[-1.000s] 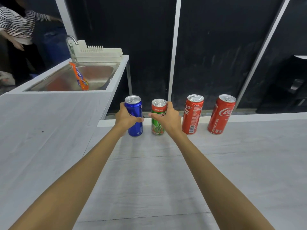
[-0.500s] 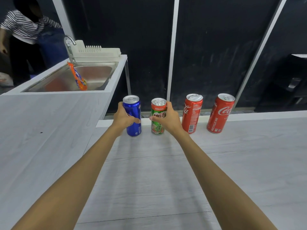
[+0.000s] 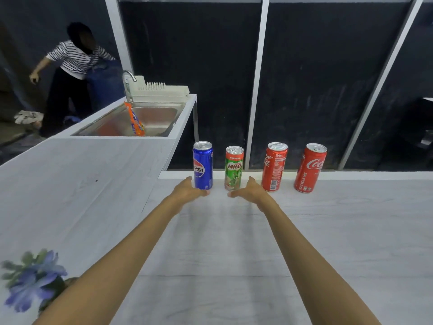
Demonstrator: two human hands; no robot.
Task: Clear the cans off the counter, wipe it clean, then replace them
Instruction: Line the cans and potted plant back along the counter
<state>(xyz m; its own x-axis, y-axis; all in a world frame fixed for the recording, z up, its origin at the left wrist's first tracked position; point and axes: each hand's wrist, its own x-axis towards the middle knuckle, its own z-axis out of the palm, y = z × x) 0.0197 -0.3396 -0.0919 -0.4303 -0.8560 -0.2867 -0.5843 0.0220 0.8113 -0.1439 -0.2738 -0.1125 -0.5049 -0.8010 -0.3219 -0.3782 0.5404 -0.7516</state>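
Counter (image 3: 234, 242): four cans upright in row along far edge, long axes vertical. Left to right: Pepsi (image 3: 203, 165), Milo (image 3: 233, 168), left Coke (image 3: 274, 166), right Coke (image 3: 310, 168).

Left grip (image 3: 189, 191): low at Pepsi base, near-left of it, fingers apart, holding nothing; contact unclear.

Right grip (image 3: 250, 191): likewise near-right of Milo base.

Judgement: side grasp needs each grip raised to mid-can. Right grip is nearer to both Cokes.
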